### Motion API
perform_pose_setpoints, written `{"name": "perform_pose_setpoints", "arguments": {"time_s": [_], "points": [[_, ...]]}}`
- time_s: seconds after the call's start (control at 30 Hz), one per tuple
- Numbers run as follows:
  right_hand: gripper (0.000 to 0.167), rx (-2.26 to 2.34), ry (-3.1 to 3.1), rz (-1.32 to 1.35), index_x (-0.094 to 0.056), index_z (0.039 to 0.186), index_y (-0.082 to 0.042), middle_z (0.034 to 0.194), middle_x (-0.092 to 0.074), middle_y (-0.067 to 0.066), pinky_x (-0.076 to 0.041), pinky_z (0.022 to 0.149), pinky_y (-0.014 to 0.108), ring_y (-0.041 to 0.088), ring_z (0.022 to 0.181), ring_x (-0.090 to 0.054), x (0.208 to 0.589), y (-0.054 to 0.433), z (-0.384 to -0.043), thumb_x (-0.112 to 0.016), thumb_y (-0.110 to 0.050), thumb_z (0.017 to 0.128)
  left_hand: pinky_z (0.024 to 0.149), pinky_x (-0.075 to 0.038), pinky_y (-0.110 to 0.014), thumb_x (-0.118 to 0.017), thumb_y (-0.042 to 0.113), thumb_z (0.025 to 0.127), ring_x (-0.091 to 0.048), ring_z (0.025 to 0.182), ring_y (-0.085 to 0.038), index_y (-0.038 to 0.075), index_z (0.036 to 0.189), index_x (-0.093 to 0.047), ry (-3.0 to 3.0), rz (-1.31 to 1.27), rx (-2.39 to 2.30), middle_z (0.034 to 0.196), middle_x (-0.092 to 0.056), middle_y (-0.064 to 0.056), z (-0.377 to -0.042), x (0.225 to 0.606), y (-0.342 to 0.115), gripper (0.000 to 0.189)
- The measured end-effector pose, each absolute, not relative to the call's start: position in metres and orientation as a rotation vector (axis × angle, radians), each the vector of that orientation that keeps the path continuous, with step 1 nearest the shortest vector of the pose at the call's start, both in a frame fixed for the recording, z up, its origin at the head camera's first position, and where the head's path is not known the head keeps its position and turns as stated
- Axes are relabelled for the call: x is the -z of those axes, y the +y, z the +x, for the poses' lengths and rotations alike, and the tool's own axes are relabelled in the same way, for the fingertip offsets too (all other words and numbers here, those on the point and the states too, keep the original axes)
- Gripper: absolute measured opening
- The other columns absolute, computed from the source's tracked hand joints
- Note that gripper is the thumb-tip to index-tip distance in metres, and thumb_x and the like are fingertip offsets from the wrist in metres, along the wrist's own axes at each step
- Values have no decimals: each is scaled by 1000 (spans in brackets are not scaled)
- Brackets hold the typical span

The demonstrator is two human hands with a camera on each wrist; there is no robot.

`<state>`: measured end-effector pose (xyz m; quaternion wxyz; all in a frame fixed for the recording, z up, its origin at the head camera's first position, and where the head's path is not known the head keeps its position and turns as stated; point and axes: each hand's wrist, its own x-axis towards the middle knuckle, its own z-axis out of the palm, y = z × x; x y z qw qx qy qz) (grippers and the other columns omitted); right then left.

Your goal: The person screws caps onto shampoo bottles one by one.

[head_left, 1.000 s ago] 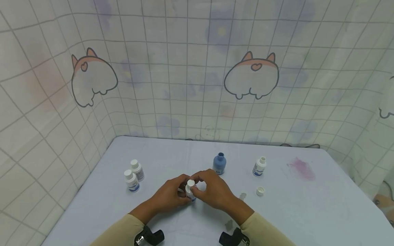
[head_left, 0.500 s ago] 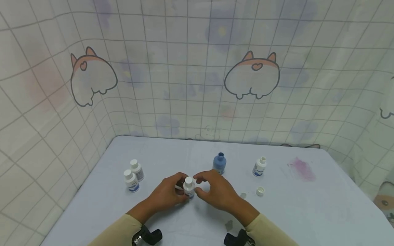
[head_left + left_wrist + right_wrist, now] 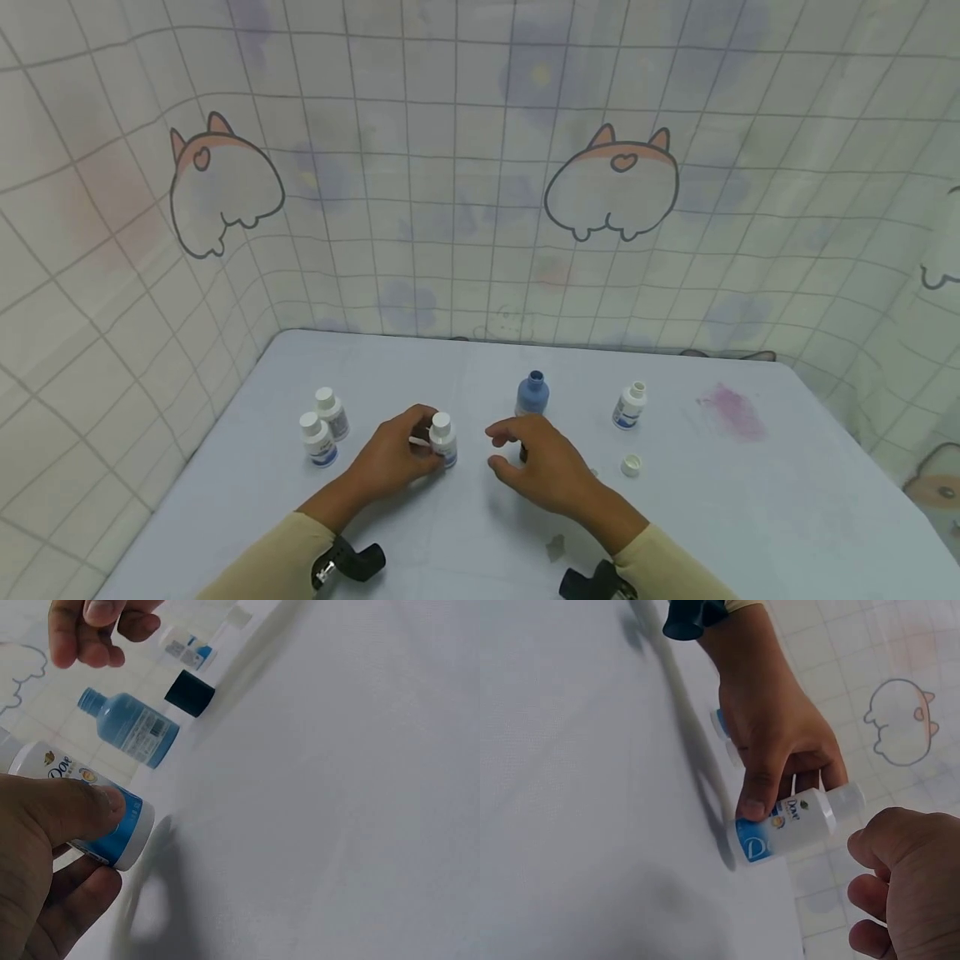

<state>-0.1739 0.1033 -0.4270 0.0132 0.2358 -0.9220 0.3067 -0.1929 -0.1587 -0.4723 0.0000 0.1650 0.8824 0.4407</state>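
My left hand [image 3: 393, 454] grips a small white Dove bottle [image 3: 443, 442], its white cap on, upright near the middle of the table. In the left wrist view the thumb presses across the blue part of its label [image 3: 135, 826]. Apart from it, to the right, my right hand [image 3: 547, 467] is held over the table with fingers loosely bent and nothing between them. Just behind that hand stands a blue bottle [image 3: 532, 393] with a bare neck. A dark cap [image 3: 190, 693] lies beside the blue bottle, mostly hidden by the right hand in the head view.
Two capped white bottles [image 3: 318, 439] stand together at the left. Toward the right is an uncapped white bottle [image 3: 628, 406], with a white cap [image 3: 631, 465] lying in front of it. The white table [image 3: 750, 517] has a pink stain [image 3: 733, 412]; a patterned curtain [image 3: 420, 208] hangs behind.
My right hand has let go of the white bottle's cap and drawn away to the right. My left hand has carried the bottle leftward and slightly farther back.
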Motion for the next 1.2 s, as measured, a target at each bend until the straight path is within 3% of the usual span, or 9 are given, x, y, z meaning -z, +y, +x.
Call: {"name": "perform_pose_setpoints", "arguments": {"time_s": [0.23, 0.5, 0.87, 1.2], "points": [[34, -935, -2887, 691, -70, 123, -17, 119, -65, -5, -53, 99, 42, 17, 118, -58, 427, 110, -172, -79, -26, 91, 88, -58, -28, -87, 1, 79, -68, 105, -18, 11, 131, -57, 2797, 439, -1433, 118, -67, -2, -200, 472, -160, 60], [34, -922, -2873, 667, -71, 122, -18, 117, -65, -6, -57, 86, 32, 13, 110, -59, 433, 118, -175, -81, -26, 90, 87, -59, -28, -87, 1, 80, -69, 105, -20, 12, 133, -57, 2817, 335, -1430, 120, -66, -4, -208, 475, -162, 62], [39, -943, -2874, 629, -70, 125, -16, 128, -64, -3, -57, 84, 33, 17, 107, -59, 440, 127, -179, -82, -24, 89, 88, -58, -27, -86, 2, 80, -68, 108, -22, 10, 134, -57, 2854, 291, -1439, 121, -67, -6, -221, 475, -160, 62], [45, -973, -2897, 562, -68, 130, -16, 132, -64, 0, -56, 88, 33, 18, 117, -58, 447, 136, -181, -82, -22, 88, 89, -59, -32, -85, 3, 82, -68, 109, -25, 8, 134, -56, 2903, 259, -1394, 122, -67, -8, -230, 475, -154, 61]]}}
